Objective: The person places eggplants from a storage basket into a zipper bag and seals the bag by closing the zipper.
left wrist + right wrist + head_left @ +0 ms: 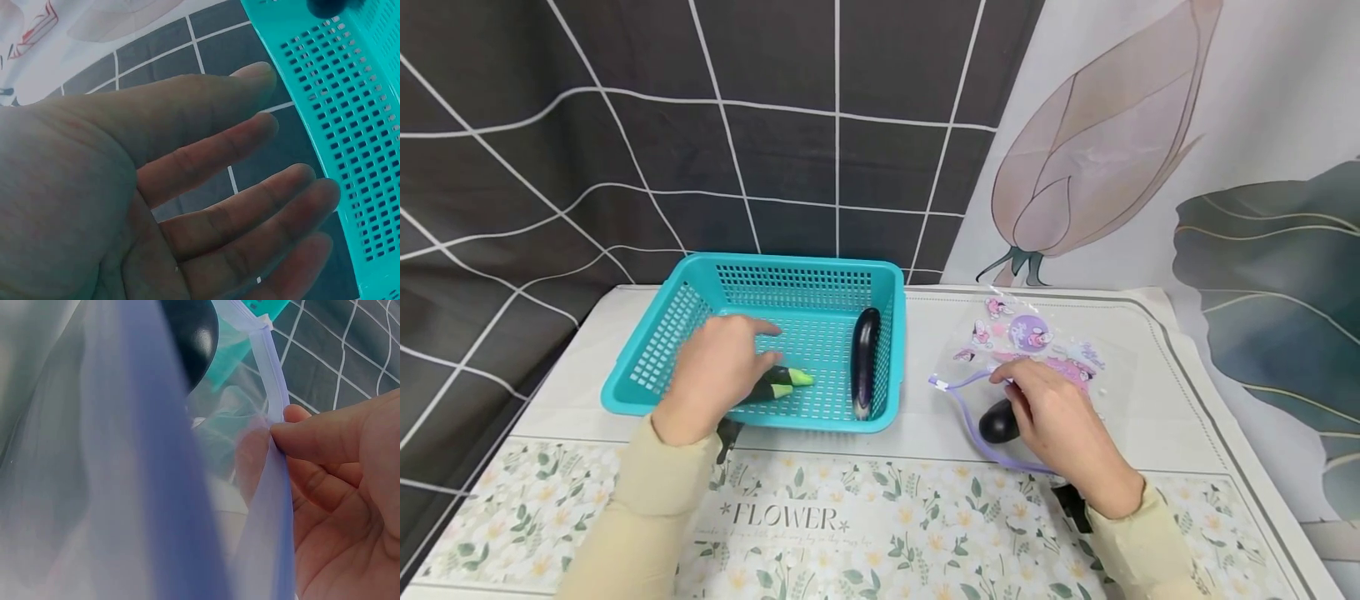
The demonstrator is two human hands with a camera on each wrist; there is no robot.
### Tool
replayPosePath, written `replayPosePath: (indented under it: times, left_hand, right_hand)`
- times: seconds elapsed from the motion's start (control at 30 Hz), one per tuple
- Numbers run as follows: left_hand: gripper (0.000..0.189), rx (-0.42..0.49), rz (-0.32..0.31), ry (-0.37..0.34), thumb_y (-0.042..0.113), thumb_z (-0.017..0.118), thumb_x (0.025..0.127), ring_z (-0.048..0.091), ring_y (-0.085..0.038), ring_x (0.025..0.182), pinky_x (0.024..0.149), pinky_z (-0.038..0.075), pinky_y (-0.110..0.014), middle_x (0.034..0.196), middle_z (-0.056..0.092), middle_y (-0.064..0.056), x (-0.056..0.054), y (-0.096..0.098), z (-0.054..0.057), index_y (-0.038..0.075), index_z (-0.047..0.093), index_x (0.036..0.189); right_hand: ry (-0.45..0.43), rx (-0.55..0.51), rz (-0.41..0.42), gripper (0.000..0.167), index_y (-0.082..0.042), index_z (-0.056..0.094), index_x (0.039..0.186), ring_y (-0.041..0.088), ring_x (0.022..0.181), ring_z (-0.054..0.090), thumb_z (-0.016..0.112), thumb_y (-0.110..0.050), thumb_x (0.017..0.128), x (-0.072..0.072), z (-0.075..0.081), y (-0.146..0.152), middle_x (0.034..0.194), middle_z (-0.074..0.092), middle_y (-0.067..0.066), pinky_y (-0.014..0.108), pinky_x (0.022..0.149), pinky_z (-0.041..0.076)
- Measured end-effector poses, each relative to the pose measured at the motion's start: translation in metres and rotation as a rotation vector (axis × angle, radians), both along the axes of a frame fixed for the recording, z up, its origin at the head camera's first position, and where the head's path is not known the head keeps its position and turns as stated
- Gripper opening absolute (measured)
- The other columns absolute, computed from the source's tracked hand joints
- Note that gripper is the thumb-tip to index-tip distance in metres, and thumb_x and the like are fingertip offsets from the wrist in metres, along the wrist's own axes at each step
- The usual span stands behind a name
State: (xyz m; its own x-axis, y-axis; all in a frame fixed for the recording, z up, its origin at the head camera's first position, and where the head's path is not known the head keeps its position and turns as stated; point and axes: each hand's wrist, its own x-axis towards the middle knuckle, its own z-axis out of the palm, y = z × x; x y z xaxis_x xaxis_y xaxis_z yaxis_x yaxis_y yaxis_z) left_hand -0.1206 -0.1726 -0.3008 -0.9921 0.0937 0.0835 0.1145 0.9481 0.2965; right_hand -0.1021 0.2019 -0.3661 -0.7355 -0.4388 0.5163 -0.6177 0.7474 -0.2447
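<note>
Three eggplants (pixel 865 358) lie in the turquoise basket (pixel 797 260): one along its right wall, two green-tipped ones (pixel 782 375) partly hidden from us by the left hand (pixel 718 367), its fingers loosely extended and holding nothing. Behind hangs a gridded curtain (pixel 790 150); a floral tablecloth (pixel 880 533) lies beneath. We find a fourth eggplant (pixel 998 423) within the mouth of the clear bag (pixel 1028 333), whose purple rim (pixel 274 381) the right hand (pixel 1060 421) pinches. Only the right wrist view clearly shows us the thumb (pixel 319 434) meeting that rim.
</note>
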Motion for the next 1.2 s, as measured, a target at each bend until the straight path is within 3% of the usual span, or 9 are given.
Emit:
replayPosePath:
  times: [0.3,0.5,0.77,1.2]
  left_hand:
    - [0.032,-0.012,-0.008,-0.017,0.012,0.082,0.083,0.065,-0.026,0.066,0.045,0.045,-0.034,0.089,0.074,-0.02,-0.006,-0.009,0.003,0.0,0.076,0.112]
    - [0.032,-0.011,-0.034,-0.023,0.01,0.082,0.082,0.062,-0.021,0.055,0.043,0.046,-0.034,0.091,0.074,-0.021,-0.012,-0.014,0.002,-0.002,0.075,0.111]
    - [0.031,-0.045,-0.059,-0.063,0.008,0.082,0.08,0.07,-0.031,0.07,0.052,0.054,-0.042,0.101,0.073,-0.022,-0.019,-0.022,-0.001,-0.002,0.076,0.109]
    - [0.032,-0.096,-0.097,-0.144,0.006,0.08,0.08,0.069,-0.038,0.089,0.064,0.056,-0.048,0.111,0.072,-0.022,-0.031,-0.03,-0.001,0.0,0.076,0.112]
  right_hand:
    - [-0.008,0.0,0.0,0.023,-0.005,0.066,0.098,0.02,0.082,0.066,0.065,0.013,0.083,0.0,-0.001,0.0,0.093,0.069,0.006,0.04,0.069,0.055]
    - [-0.008,-0.004,0.002,0.023,-0.005,0.066,0.097,0.021,0.083,0.067,0.064,0.013,0.083,0.0,-0.001,0.0,0.093,0.069,0.006,0.041,0.071,0.055]
    - [-0.015,-0.002,-0.001,0.022,-0.005,0.066,0.098,0.022,0.084,0.067,0.064,0.013,0.084,0.0,-0.001,0.0,0.093,0.069,0.006,0.042,0.071,0.055]
    - [-0.023,-0.003,-0.009,0.022,-0.005,0.065,0.098,0.022,0.084,0.067,0.065,0.012,0.084,0.0,0.0,0.0,0.094,0.069,0.007,0.042,0.072,0.055]
